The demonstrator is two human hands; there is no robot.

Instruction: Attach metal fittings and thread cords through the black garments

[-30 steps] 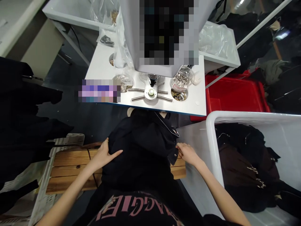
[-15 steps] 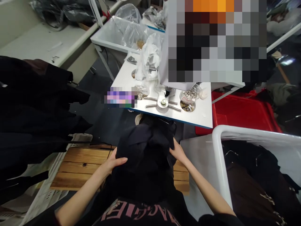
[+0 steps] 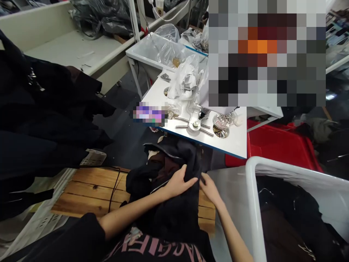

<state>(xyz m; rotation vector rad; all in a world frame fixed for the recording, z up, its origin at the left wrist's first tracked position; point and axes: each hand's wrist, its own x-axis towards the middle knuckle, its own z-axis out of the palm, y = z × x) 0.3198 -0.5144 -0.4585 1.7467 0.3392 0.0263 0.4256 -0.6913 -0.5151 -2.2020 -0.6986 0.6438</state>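
A black zip-up jacket (image 3: 177, 214) lies across the person's lap, its metal zip and dark brown inner fabric showing near the far end. My left hand (image 3: 178, 183) reaches across to the jacket's right side, thumb and forefinger closed on the cloth there. Just to the right, my right hand (image 3: 209, 187) grips the same side edge, with its fingertips partly hidden by the fabric. Beyond the jacket stands a white press table (image 3: 174, 127) with a small press base (image 3: 195, 124) and metal springs. A clear tub of metal fasteners (image 3: 223, 119) sits on its right.
A white bin (image 3: 253, 189) of dark garments stands at right, with a red bin (image 3: 283, 145) behind it. Dark garments (image 3: 49, 109) hang at left above a wooden-slat bench (image 3: 87, 189). Plastic bags (image 3: 184, 78) lie at the table's back.
My left hand has moved from the jacket's left side across to its right, near my right hand. The jacket has been turned, exposing the zip and brown inside. The view has shifted slightly.
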